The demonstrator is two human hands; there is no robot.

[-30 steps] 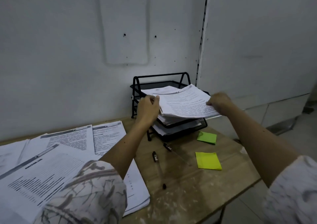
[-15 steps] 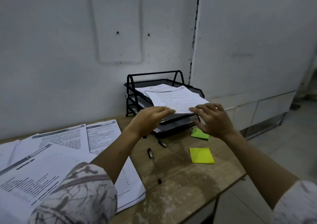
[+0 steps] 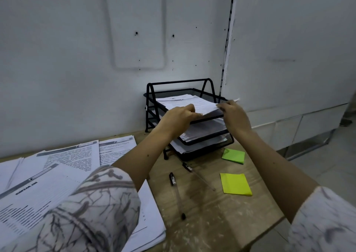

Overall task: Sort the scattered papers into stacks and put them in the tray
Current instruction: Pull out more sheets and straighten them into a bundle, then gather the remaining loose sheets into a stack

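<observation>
Now at the back of a worn wooden desk [image 3: 221,222], a person reaches both arms toward a black three-tier wire tray [image 3: 207,94] standing against a pale wall [image 3: 77,59]. A sheaf of printed papers [image 3: 192,103] lies on the tray's top tier, its near edge overhanging the front rim. The left hand [image 3: 177,118] grips the sheaf's near-left corner, fingers curled over the edge. The right hand [image 3: 234,114] holds the near-right edge, fingers bent around the paper; whether the thumb sits under it cannot be told.

The two lower tiers each carry their own stack of sheets [image 3: 204,129]. From the tray, loose printed pages [image 3: 73,155] spread across the desk toward eight o'clock, overlapping one another and running under the person's patterned left sleeve [image 3: 86,209]. Toward six o'clock of the tray lie two pens: a clear-barrelled pen [image 3: 177,195] pointing toward the viewer, and a second pen [image 3: 198,175] angled beside it, the two apart. At five o'clock from the tray sit two sticky-note pads, a green pad [image 3: 233,155] just beside the tray's bottom tier and a yellow pad [image 3: 235,184] nearer the desk's front edge. Tiled floor [image 3: 327,165] shows past the desk at three o'clock.
</observation>
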